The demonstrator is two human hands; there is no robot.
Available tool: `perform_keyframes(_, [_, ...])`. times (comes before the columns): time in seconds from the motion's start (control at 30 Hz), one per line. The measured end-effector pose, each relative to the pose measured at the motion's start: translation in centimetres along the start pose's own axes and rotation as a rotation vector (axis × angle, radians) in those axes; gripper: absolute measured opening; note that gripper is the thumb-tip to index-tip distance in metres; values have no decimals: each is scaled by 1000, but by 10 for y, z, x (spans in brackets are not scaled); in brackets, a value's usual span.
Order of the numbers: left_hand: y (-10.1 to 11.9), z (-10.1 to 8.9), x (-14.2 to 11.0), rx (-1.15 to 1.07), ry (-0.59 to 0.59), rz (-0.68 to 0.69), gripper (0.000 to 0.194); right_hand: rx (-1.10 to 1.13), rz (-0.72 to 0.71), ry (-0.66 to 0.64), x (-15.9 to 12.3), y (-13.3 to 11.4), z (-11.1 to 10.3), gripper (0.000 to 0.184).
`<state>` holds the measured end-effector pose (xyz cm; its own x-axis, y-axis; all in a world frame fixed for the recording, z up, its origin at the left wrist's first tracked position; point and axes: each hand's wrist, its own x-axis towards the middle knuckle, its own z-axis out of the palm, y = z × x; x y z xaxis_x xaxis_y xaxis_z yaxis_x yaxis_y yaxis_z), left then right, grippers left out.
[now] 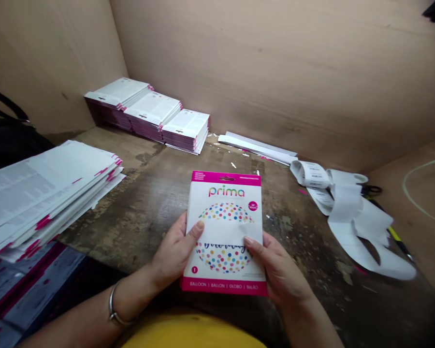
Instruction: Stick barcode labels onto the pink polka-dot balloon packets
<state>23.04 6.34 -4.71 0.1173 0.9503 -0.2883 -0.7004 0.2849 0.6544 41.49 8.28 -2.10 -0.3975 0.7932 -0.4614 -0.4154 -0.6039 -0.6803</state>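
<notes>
Both hands hold a white and pink balloon packet (pixel 227 193) upright above the near part of the table. Its front reads "prima" and carries a picture of a balloon with coloured dots. A plain white band (pixel 221 233) crosses the middle of that picture and covers part of the lettering. My left hand (pixel 174 246) grips the left edge, thumb on the front. On the right edge, my right hand (pixel 281 266) is closed the same way, its thumb near the band. The fingers behind the packet are hidden, and I cannot tell whether several packets are held together.
Stacks of similar packets (pixel 152 108) stand along the back wall of the table (pixel 159 179). A larger sheaf of printed cards (pixel 50 183) lies left. White strips (pixel 257 147), a curled label roll (pixel 342 208), scissors (pixel 373 190) and a yellow-black tool (pixel 400 244) lie right.
</notes>
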Motion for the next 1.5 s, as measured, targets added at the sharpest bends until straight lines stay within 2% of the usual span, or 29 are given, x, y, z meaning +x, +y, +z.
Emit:
perform_keyframes(0.07, [3, -4, -2, -48, -71, -105, 50, 38, -44, 81, -2, 0, -1, 49])
perform_keyframes(0.17, [-2, -6, -6, -146, -239, -366, 58, 119, -104, 193, -5, -1, -4, 64])
perform_keyframes(0.23, [-11, -1, -6, -204, -370, -480, 47, 148, -65, 216, -6, 1, -7, 70])
perform_keyframes(0.27, [-15, 3, -5, -238, -407, -483, 41, 151, -27, 219, -7, 3, -9, 72])
perform_keyframes(0.33, [-21, 10, 1, -290, -365, -416, 32, 150, 39, 231, -7, 7, -13, 74])
perform_keyframes(0.4, [-22, 12, 8, -268, -129, -307, 25, 143, 61, 257, -5, 10, -19, 75])
perform_keyframes(0.47, [-18, 9, 13, -148, 164, -194, 19, 127, 67, 279, -3, 13, -24, 76])
perform_keyframes(0.5, [-15, 6, 15, -72, 270, -148, 18, 118, 72, 288, -1, 14, -26, 77])
perform_keyframes(0.57, [-11, -2, 18, 73, 345, -99, 16, 97, 88, 293, 3, 17, -29, 79])
perform_keyframes(0.7, [-8, -14, 20, 425, 320, -6, 16, 45, 68, 280, 10, 22, -28, 80])
perform_keyframes(0.87, [-2, -14, 20, 1185, 257, 281, 22, 6, 33, 259, 11, 28, -26, 73])
perform_keyframes(0.97, [3, -9, 23, 1484, 194, 462, 21, -12, 12, 257, 10, 28, -26, 67])
perform_keyframes(1.1, [3, -4, 31, 1684, 176, 534, 20, -42, 5, 268, 10, 26, -24, 60])
perform_keyframes(1.23, [-7, -2, 36, 1764, 33, 575, 17, -45, -6, 258, 13, 27, -21, 52])
perform_keyframes(1.37, [-12, -2, 37, 1951, -95, 599, 17, -93, -9, 249, 13, 28, -20, 45])
perform_keyframes(1.43, [-12, -3, 37, 2014, -137, 592, 17, -207, -3, 198, 8, 24, -25, 42])
perform_keyframes(1.5, [-11, -3, 36, 2045, -156, 590, 16, -497, -40, 208, -2, 17, -33, 42])
